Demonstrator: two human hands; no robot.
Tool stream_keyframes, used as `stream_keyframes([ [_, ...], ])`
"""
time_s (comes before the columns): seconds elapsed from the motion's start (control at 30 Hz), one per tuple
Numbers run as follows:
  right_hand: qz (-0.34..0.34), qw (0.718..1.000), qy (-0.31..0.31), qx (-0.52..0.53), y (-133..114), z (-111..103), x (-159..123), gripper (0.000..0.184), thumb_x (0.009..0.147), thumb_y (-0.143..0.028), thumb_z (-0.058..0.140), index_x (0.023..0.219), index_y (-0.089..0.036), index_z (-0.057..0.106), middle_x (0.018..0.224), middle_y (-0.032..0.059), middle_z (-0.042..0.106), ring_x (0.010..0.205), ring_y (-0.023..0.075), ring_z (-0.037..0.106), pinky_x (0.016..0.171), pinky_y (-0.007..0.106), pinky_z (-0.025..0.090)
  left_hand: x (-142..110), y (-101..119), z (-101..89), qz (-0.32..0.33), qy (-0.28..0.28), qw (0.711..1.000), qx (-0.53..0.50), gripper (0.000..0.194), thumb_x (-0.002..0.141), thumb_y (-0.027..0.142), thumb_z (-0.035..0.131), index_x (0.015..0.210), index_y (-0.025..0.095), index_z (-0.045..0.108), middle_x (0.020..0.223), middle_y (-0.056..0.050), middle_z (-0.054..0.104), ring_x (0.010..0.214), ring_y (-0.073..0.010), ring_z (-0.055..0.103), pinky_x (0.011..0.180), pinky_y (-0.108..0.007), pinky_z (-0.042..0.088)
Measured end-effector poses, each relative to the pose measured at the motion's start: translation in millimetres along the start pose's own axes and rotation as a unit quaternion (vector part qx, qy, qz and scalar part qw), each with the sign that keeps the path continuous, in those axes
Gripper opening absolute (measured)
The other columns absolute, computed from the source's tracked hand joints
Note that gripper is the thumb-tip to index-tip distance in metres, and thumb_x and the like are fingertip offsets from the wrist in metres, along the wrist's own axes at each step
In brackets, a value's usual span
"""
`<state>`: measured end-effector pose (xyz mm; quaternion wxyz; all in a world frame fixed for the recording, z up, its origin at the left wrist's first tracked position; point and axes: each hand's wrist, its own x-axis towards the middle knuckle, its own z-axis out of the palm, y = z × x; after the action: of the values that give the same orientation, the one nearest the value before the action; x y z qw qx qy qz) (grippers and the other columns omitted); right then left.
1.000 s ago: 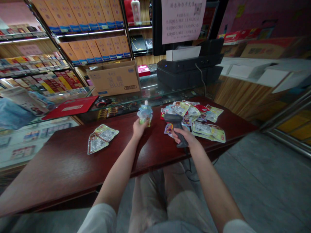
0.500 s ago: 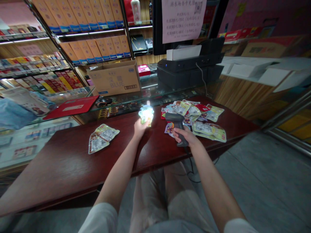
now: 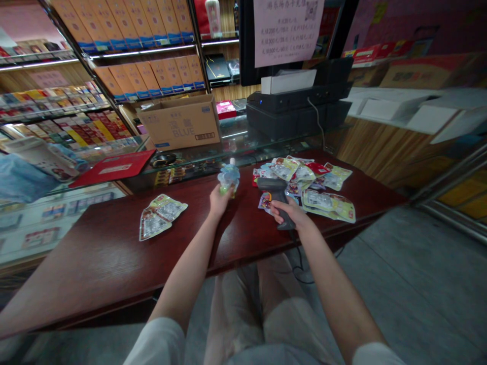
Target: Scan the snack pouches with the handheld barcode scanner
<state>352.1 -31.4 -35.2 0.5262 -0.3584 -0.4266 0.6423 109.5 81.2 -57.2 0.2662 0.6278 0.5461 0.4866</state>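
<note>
In my left hand [image 3: 219, 202] is a pale blue and clear spouted pouch [image 3: 229, 176], gripped at its lower end with the white spout upward. My right hand [image 3: 287, 213] is wrapped round the handle of a dark grey barcode scanner [image 3: 274, 185], whose head points left toward the pouch. Behind and to the right of the scanner lies a loose pile of snack packets [image 3: 300, 170], with several green and silver packets [image 3: 329, 204] at its near side. Two similar packets [image 3: 162, 215] overlap on the left part of the dark red wooden table [image 3: 114, 258].
A cardboard box [image 3: 180, 123] stands on the glass counter behind the table, near a red folder [image 3: 113, 168]. A monitor with a paper notice [image 3: 287, 33] rises above a black machine [image 3: 300, 101]. The scanner's cable [image 3: 300, 258] hangs over the table's front edge.
The bright scanner light on the pouch has gone out, so its blue surface now shows. Both hands stay in nearly the same place with the same holds.
</note>
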Motion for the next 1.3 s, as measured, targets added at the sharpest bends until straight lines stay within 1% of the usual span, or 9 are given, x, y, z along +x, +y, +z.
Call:
stream_keyframes([
  [0.13,0.004,1.0,0.002,-0.005,0,0,0,0.042,0.07,-0.04,0.08,0.099,-0.017,0.059,0.053,-0.0077,0.051,0.035,0.0058,0.041,0.036,0.02,0.027,-2,6,-4.3,-0.028,0.035,0.995,0.093,0.021,0.077,0.037,0.068,0.084,0.021,0.056,0.079,-0.003,0.067,0.076,-0.0201,0.064,0.075,-0.03,0.048],
  [0.33,0.006,1.0,-0.001,-0.014,0,-1,1,0.043,0.072,-0.041,0.078,0.102,-0.016,0.059,0.052,-0.008,0.051,0.035,0.0061,0.042,0.036,0.019,0.029,0,12,-14.4,-0.054,0.089,0.981,0.162,0.051,0.082,0.036,0.065,0.126,0.015,0.051,0.124,-0.019,0.063,0.114,-0.0295,0.063,0.098,-0.043,0.048],
  [0.43,0.001,1.0,-0.002,-0.012,0,-1,1,0.04,0.073,-0.042,0.077,0.098,-0.017,0.058,0.052,-0.0077,0.051,0.035,0.0064,0.043,0.036,0.019,0.028,-2,16,-22.3,-0.049,0.14,0.949,0.28,0.078,0.081,0.033,0.064,0.149,0.008,0.033,0.156,-0.029,0.032,0.146,-0.0388,0.033,0.116,-0.059,0.027],
  [0.5,-0.003,1.0,-0.003,-0.011,0,0,1,0.039,0.074,-0.042,0.077,0.097,-0.017,0.058,0.052,-0.0074,0.051,0.035,0.0067,0.043,0.035,0.019,0.028,-4,19,-26.1,-0.011,0.141,0.929,0.342,0.081,0.084,0.033,0.06,0.154,0.008,0.027,0.164,-0.026,0.016,0.154,-0.0379,0.011,0.119,-0.062,0.01],
  [0.67,-0.004,1.0,-0.005,-0.014,3,-2,2,0.038,0.075,-0.042,0.076,0.1,-0.017,0.059,0.053,-0.0076,0.051,0.035,0.0067,0.043,0.036,0.019,0.028,-9,19,-19.1,0.095,0.013,0.923,0.372,0.067,0.093,0.043,0.049,0.155,0.02,0.036,0.166,-0.015,0.022,0.155,-0.0332,0.007,0.12,-0.062,0.002],
  [0.8,-0.001,1.0,-0.002,-0.015,5,-4,3,0.04,0.075,-0.043,0.075,0.101,-0.017,0.059,0.053,-0.0077,0.051,0.035,0.0065,0.043,0.036,0.019,0.029,-9,8,-9.3,0.039,-0.086,0.911,0.402,0.065,0.091,0.058,0.048,0.145,0.023,0.053,0.159,-0.016,0.037,0.152,-0.0417,0.014,0.117,-0.07,0.0],
  [0.93,0.006,1.0,-0.001,-0.017,4,-3,3,0.041,0.074,-0.044,0.076,0.1,-0.017,0.058,0.053,-0.008,0.051,0.035,0.0064,0.043,0.036,0.019,0.029,-6,-4,-21.7,-0.068,0.016,0.902,0.426,0.076,0.089,0.064,0.046,0.143,0.011,0.054,0.158,-0.025,0.035,0.15,-0.0513,0.006,0.109,-0.079,-0.003],
  [1.07,0.01,1.0,0.007,-0.02,0,0,1,0.041,0.073,-0.044,0.077,0.096,-0.018,0.055,0.052,-0.0078,0.052,0.035,0.0069,0.043,0.035,0.019,0.028,-6,-5,-43.9,-0.052,0.098,0.885,0.452,0.076,0.092,0.057,0.044,0.151,0.008,0.041,0.164,-0.026,0.016,0.151,-0.0473,-0.008,0.11,-0.078,-0.003],
  [1.3,0.012,1.0,0.012,-0.023,-3,4,-1,0.042,0.069,-0.046,0.078,0.089,-0.019,0.053,0.051,-0.0081,0.051,0.034,0.0068,0.042,0.035,0.02,0.028,-3,-1,-41.4,-0.033,0.039,0.894,0.445,0.073,0.095,0.054,0.039,0.155,0.011,0.036,0.165,-0.023,0.018,0.154,-0.0396,0.001,0.115,-0.071,-0.002],
])
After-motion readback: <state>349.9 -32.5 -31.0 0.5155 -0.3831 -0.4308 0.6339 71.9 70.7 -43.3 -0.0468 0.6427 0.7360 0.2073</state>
